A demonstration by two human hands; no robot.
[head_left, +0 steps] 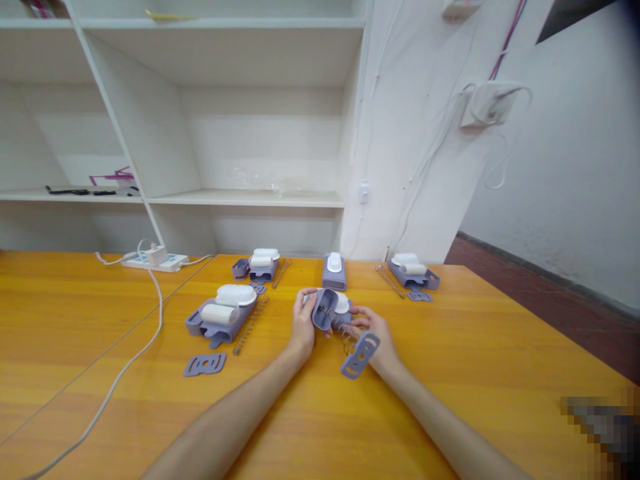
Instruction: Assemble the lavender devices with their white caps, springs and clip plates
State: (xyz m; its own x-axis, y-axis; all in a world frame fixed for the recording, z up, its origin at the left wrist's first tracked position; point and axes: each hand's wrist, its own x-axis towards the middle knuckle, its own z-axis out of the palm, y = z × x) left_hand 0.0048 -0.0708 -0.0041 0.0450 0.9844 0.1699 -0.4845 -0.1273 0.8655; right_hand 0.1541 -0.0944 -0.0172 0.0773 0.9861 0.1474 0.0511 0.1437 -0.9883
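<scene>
Left hand: point(303, 327) its fingers are clamped round a grey-purple housing point(323, 320), above the middle of the table point(440, 400).
Housing: tilted, its hollow end turned toward the near side.
Held-area spring: a coil spring point(344, 327) slants from beside the housing's opening down toward the right; whether it sits inside cannot be told.
Right hand: point(383, 340) its fingers are bent beside the spring; overlap hides whether they are clamped on it or apart.
Slotted plate: a flat grey-purple plate point(360, 356) stands tilted at the spring's near end, in front of the right hand; what supports it is unclear.
Between the hands: a grey-purple body with a white cap point(342, 304), partly covered by the housing.
Left set: a grey-purple case point(231, 331) with a white roller point(220, 314) and white lid point(237, 294); a loose spring point(251, 325) to its right, a loose plate point(205, 364) on its near side.
Far-left set: a similar case with white parts point(263, 269), a small box point(241, 269) at its left and a spring point(282, 273) at its right.
Far middle: a white-topped unit point(334, 276).
Far-right set: another case with white parts point(410, 275), a spring point(390, 280) at its left.
Far-left edge: a power strip point(170, 263).
</scene>
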